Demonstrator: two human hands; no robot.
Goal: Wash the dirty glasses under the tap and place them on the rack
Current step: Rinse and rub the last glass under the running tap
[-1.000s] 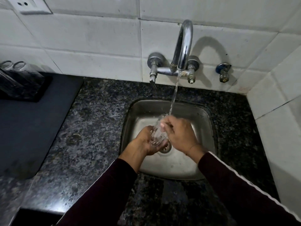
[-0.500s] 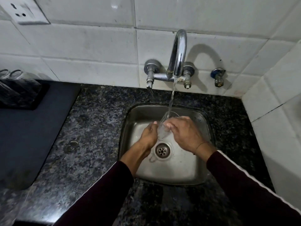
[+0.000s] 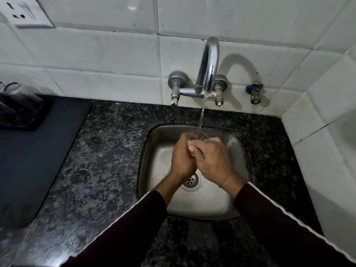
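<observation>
A clear glass (image 3: pixel 199 135) stands upright between my palms over the steel sink (image 3: pixel 238 151); only its rim shows above my fingers. My left hand (image 3: pixel 182 157) wraps its left side and my right hand (image 3: pixel 212 160) wraps its right side, fingers curled round it. Water runs from the chrome tap (image 3: pixel 209 66) in a thin stream straight into the glass mouth. At the far left, a dark rack (image 3: pixel 28 120) on the counter holds clear glasses (image 3: pixel 11 89), partly cut off by the frame edge.
A dark mat (image 3: pixel 34 160) covers the counter left of the sink. Speckled granite (image 3: pixel 107 160) surrounds the basin. The drain (image 3: pixel 190 180) lies under my wrists. A blue valve (image 3: pixel 254 93) and a wall socket (image 3: pixel 25 14) sit on the white tiles.
Both hands closed tighter round the glass and brought it upright, higher under the stream. The view tilted down a little.
</observation>
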